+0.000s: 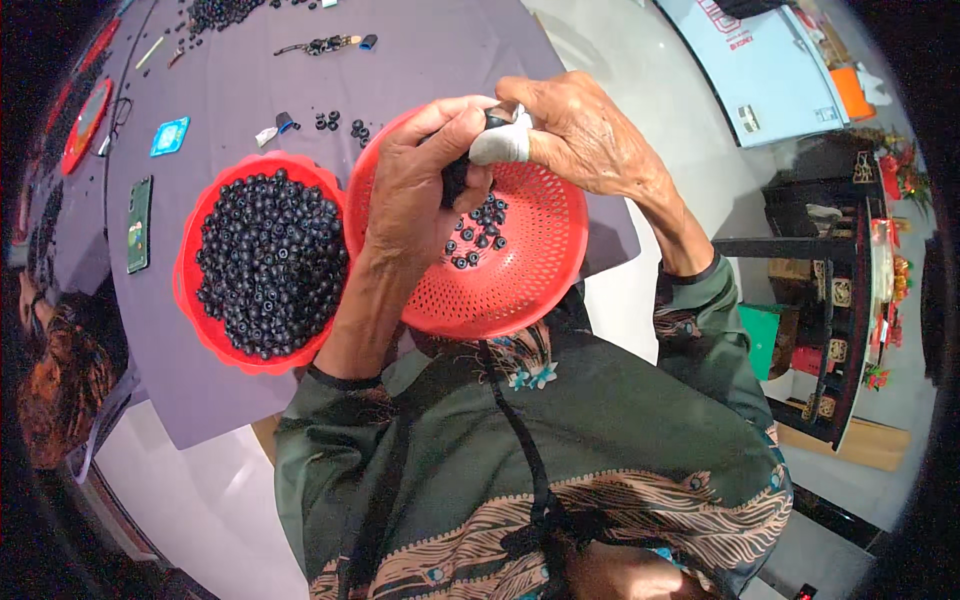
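My left hand [415, 190] is closed around a handful of dark, round, bead-like pieces [456, 185], above a red perforated basket [525, 285]. My right hand [590, 135] meets it at the fingertips in a pinch, a white cover on its thumb. One dark round piece [495, 119] shows between the two hands; what the right fingers grip is mostly hidden. Inside the basket lie several similar loose pieces [480, 235]. Left of my left forearm stands a red scalloped bowl [188, 290] heaped with the same dark pieces [270, 265].
On the grey-purple tablecloth [215, 400] are a phone [139, 224], a blue packet [170, 136], a small dark blue piece [287, 122] and scattered dark pieces [358, 129]. Another heap [215, 12] lies at the far edge. A person [65, 380] is at left; dark shelving [815, 290] stands at right.
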Available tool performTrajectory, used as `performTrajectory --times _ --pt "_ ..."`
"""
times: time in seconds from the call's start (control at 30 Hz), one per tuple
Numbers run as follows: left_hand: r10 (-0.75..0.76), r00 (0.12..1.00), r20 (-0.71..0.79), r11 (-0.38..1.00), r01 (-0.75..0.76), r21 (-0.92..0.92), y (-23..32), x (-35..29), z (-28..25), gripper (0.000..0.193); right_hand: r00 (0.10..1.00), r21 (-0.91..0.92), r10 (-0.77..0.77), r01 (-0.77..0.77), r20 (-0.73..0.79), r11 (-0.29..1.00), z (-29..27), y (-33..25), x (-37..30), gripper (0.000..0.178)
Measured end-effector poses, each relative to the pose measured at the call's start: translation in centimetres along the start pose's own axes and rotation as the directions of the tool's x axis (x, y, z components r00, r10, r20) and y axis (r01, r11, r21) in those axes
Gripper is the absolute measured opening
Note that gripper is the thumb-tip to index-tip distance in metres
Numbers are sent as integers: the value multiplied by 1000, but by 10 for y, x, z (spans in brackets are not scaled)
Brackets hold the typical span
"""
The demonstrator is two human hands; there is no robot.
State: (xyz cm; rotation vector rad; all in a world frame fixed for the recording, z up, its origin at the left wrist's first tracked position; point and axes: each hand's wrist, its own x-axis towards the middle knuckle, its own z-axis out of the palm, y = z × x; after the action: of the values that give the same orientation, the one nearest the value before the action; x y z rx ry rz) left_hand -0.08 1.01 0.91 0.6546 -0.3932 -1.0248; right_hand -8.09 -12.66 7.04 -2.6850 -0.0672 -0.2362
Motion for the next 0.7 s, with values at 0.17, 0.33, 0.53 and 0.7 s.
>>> performTrajectory --times 0.17,0.33,0.53,0.7 --pt "-23 998 -61 1000 22 -23 0 1 2 25 999 2 -40 40 -36 999 7 9 0 43" --pt "-21 996 87 994 30 -104 -1 4 -3 26 988 -16 -109 108 -108 994 8 10 1 44" --pt "7 994 108 995 4 -102 -2 4 -6 28 997 34 44 -42 -62 999 -6 -7 3 48" --pt "-4 997 77 997 10 -79 -2 4 -7 27 998 56 44 -42 -45 998 -3 -5 6 47"
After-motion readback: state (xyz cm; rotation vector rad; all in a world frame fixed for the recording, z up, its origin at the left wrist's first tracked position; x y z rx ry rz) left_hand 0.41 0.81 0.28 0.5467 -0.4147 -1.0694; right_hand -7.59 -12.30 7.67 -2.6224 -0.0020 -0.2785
